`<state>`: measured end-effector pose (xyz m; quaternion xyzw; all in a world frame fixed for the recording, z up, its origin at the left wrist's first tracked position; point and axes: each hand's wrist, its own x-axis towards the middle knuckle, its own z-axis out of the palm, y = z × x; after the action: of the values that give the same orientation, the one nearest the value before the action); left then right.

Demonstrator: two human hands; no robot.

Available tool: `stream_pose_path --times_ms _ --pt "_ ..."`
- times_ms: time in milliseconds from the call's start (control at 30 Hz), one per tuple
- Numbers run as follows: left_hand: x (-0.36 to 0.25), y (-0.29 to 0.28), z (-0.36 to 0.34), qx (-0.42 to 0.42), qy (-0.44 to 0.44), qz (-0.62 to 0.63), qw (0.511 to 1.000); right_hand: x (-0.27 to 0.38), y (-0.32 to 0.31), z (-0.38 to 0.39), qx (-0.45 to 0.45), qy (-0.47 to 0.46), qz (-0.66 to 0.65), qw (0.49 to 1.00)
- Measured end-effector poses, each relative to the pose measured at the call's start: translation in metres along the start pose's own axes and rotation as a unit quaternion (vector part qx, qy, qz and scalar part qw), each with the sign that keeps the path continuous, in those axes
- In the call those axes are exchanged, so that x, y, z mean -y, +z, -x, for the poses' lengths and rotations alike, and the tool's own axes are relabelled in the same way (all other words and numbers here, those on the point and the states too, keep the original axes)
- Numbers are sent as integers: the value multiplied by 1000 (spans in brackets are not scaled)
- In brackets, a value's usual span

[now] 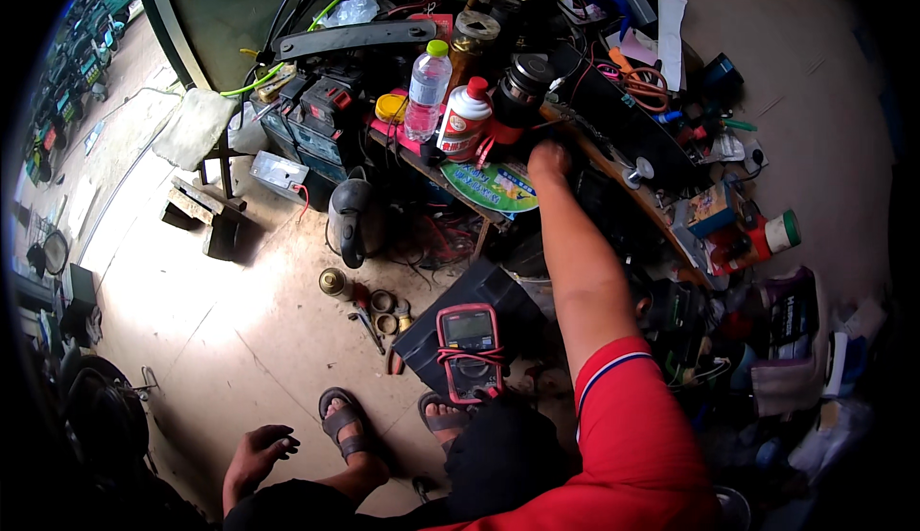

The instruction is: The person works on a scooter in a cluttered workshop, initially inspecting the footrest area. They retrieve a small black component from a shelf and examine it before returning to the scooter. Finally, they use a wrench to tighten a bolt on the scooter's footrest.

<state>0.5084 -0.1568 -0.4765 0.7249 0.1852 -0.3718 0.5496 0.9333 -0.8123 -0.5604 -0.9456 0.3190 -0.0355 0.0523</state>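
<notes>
My right hand [548, 160] is stretched out over the cluttered workbench [613, 172], knuckles up, at a dark gap in front of a black round jar [523, 85]. Its fingers are hidden, so any grip cannot be seen. A white bottle with a red cap [464, 115] and a round green printed disc [494, 187] lie just left of it. My left hand [259, 454] rests low by my knee with loosely curled fingers, holding nothing. A red and dark multimeter [470, 350] lies on a black box [484, 288] in front of my sandalled feet [345, 427].
A clear water bottle with a green cap [426, 91] stands on the bench, with car batteries [316, 114] to its left. A dark rounded casing [350, 217], brass rings and small tools [381, 309] lie on the concrete floor. A small wooden block stand [198, 207] sits further left. Wires and boxes crowd the right side.
</notes>
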Motion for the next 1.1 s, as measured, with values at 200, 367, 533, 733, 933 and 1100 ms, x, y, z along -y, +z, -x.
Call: stream_pose_path --times_ms 200,367,533,733,933,1100 --pt "5 1 -3 3 -20 -9 1000 -3 1 -37 49 -148 254 954" --pt "10 -2 -9 17 -16 -16 1000 -1 -15 -33 20 -183 281 942" --pt "8 -2 -19 23 -21 -17 999 -28 -3 -46 -35 -172 315 933" --pt "6 0 -12 2 -36 -22 999 -4 -29 8 11 -233 330 915" --pt "2 -1 -18 7 -26 -63 998 -1 -80 54 -42 -326 335 883" --pt "-16 -7 -27 -18 55 -132 990 14 -154 108 -122 -395 302 859"
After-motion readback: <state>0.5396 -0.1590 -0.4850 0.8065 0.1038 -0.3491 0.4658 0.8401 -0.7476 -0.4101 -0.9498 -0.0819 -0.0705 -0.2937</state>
